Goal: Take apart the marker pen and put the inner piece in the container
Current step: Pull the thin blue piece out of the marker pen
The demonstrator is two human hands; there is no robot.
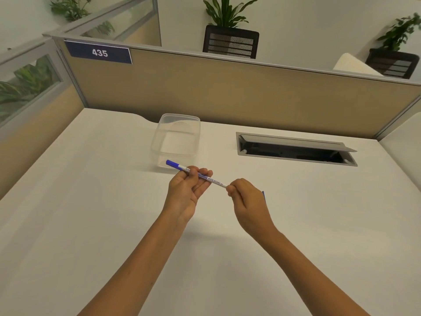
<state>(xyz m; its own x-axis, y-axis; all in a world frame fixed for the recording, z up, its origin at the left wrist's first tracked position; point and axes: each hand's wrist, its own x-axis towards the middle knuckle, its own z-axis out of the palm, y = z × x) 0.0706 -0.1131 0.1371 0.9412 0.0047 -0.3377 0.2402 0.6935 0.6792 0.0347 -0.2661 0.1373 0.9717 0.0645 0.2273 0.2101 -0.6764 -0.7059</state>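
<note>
A white whiteboard marker pen (213,180) with a blue end cap at its far left is held level above the desk. My left hand (186,190) grips its middle between thumb and fingers. My right hand (246,199) pinches the marker's right end, which is hidden inside the fingers. A thin blue piece (263,195) shows at the back edge of my right hand; what it is cannot be told. A clear plastic container (176,137), with nothing in it, stands on the desk just behind the marker.
The white desk (91,201) is bounded by a tan partition (227,92) at the back and left. A cable hatch (296,149) with its lid raised lies to the right of the container. Plants and chairs stand beyond the partition.
</note>
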